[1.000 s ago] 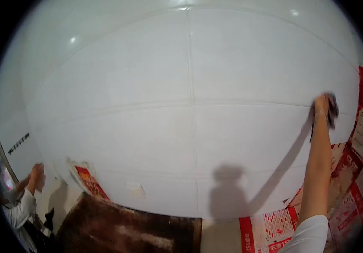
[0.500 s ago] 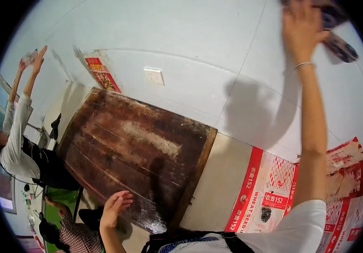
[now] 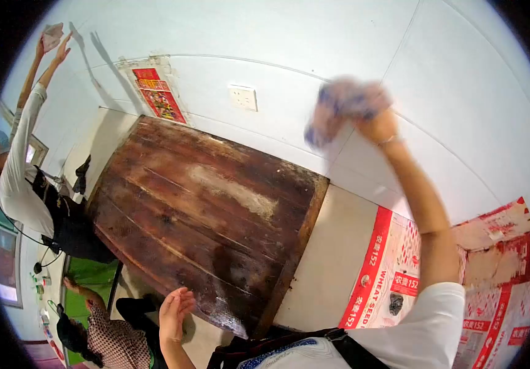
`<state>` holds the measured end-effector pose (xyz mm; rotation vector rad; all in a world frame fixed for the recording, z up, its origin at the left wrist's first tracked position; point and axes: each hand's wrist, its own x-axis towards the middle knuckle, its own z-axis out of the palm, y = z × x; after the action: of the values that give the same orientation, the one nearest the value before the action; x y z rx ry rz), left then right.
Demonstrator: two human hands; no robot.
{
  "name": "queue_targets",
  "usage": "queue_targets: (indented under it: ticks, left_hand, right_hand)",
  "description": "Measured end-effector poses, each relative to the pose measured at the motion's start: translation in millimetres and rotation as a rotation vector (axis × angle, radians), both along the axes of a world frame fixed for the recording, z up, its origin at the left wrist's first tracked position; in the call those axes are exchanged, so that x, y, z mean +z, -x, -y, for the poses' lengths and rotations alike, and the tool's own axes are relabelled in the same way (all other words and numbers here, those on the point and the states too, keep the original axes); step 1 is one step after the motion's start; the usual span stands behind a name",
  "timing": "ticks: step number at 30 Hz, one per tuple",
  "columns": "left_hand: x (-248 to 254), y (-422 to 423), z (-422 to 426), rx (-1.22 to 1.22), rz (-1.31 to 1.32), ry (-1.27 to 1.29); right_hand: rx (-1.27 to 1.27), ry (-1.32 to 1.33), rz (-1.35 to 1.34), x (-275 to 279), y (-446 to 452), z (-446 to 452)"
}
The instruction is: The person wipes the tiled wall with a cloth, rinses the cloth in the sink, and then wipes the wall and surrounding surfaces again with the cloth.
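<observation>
My right hand (image 3: 375, 120) is closed on a crumpled, blue and pinkish cloth (image 3: 338, 109), blurred by motion, against or just in front of the pale wall (image 3: 289, 74). A thin band circles my right wrist. My left hand (image 3: 177, 307) is raised near the lower edge of a dark brown wooden board (image 3: 197, 215), its fingers slightly curled and nothing visible in them. The wall socket (image 3: 243, 98) is left of the cloth. A torn red poster (image 3: 159, 95) is stuck on the wall farther left.
At the left, a person in a white top (image 3: 25, 178) reaches up the wall with a cloth (image 3: 52, 38). Another person in a patterned top (image 3: 114, 338) is low by a green surface (image 3: 86, 277). Red and white printed sheets (image 3: 375, 277) lie at the right.
My right hand has moved with the cloth from the upper right down and leftward across the wall. The view has tilted down since the first frame, and my left hand has come into view.
</observation>
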<state>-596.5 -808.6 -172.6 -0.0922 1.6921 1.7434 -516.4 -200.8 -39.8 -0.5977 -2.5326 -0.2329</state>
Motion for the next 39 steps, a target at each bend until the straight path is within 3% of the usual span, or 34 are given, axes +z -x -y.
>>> queue_targets:
  ticks: [1, 2, 3, 4, 5, 7, 9, 12, 13, 14, 15, 16, 17, 18, 19, 20, 23, 25, 27, 29, 31, 33, 35, 37, 39]
  left_hand:
    - [-6.8, 2.4, -3.1, -0.011, 0.01, -0.006]
    - [-14.3, 4.5, -6.6, 0.025, 0.02, 0.026]
    - [-23.4, 6.0, -7.6, 0.061, 0.027, 0.057]
    - [-24.7, 6.9, -12.4, 0.054, 0.041, 0.056]
    - [-27.6, 10.7, -21.1, 0.045, 0.054, 0.019]
    - [-27.5, 12.8, -40.2, 0.041, 0.087, -0.015]
    - [-43.6, 17.3, -47.4, 0.025, 0.152, -0.041]
    - [-54.7, 21.8, -57.9, -0.01, 0.159, -0.012]
    - [-58.1, 24.5, -59.2, -0.008, 0.164, -0.009]
    - [-62.0, 25.1, -57.8, -0.011, 0.161, -0.015]
    - [-64.9, 24.9, -55.6, -0.013, 0.157, -0.021]
    - [-64.5, 25.9, -53.2, -0.025, 0.14, 0.008]
    - [-60.9, 26.2, -50.8, -0.004, 0.138, 0.012]
    - [-55.3, 25.9, -47.5, 0.005, 0.129, 0.011]
    - [-48.7, 23.8, -39.2, 0.011, 0.123, 0.021]
    - [-45.1, 20.3, -31.0, 0.038, 0.119, -0.014]
    - [-45.1, 21.0, -4.0, 0.076, 0.12, 0.016]
    - [-43.2, 17.8, 8.2, 0.097, 0.139, 0.024]
    - [-48.0, 21.8, 10.8, 0.123, 0.131, 0.0]
    - [-44.8, 28.9, 0.5, 0.094, 0.124, -0.009]
    - [-41.2, 47.7, -13.9, 0.053, 0.096, -0.02]
    - [-39.1, 65.7, -28.4, -0.114, 0.095, -0.13]
    - [-44.8, 88.9, -47.8, -0.2, 0.074, -0.103]
    - [-58.6, 113.4, -56.2, -0.279, 0.065, -0.075]
    - [-81.5, 145.7, -65.7, -0.39, -0.067, -0.041]
  right_hand:
    - [0.039, -0.272, -0.329, 24.8, -3.4, -31.8]
    - [0.207, -0.273, -0.522, 91.3, -5.6, -14.4]
    - [-0.287, -0.678, -0.228, 130.6, -7.2, -38.6]
    - [-0.219, -0.437, -0.467, 190.0, -3.7, -35.6]
    - [-0.316, -0.615, -0.624, 217.4, 3.4, -30.7]
    - [-0.501, -0.73, -0.659, 242.1, 26.9, -17.1]
    - [-0.589, -0.873, -0.615, 215.6, 45.0, -38.5]
    - [-0.336, -0.776, -0.317, 116.2, 72.3, -21.5]
    - [-0.077, -0.346, -0.267, 64.0, 84.9, -34.9]
    - [-0.056, -0.253, -0.191, 14.4, 94.5, -18.5]
    - [0.007, -0.88, -0.051, -38.0, 95.1, -17.7]
    - [0.109, -0.416, 0.041, -89.6, 110.1, -19.9]
    - [-0.213, -0.042, 0.375, -106.5, 114.6, 10.9]
    - [0.095, 0.733, -0.028, -161.8, 109.6, 0.3]
    - [0.131, -0.12, 0.097, -210.0, 92.4, -6.9]
    - [0.146, -0.1, 0.096, -219.1, 73.7, -1.7]
    - [0.048, 0.566, 0.129, -227.5, 23.2, 20.0]
    - [0.031, 0.392, 0.169, -133.6, 2.2, 65.7]
    - [-0.409, 0.363, 0.771, -135.2, -0.6, 29.7]
    - [0.006, -0.003, 0.681, -113.8, -36.1, -19.9]
    - [-0.029, 1.422, -0.028, -63.5, -46.3, 16.5]
    - [-0.149, 1.25, 0.122, -40.3, -56.3, 23.1]
    - [-0.273, 1.281, 0.109, -19.5, -57.2, 41.6]
    - [-0.144, 1.302, -0.081, -1.4, -53.4, 80.4]
    - [-0.099, 1.228, -0.093, 1.7, -50.9, 80.6]
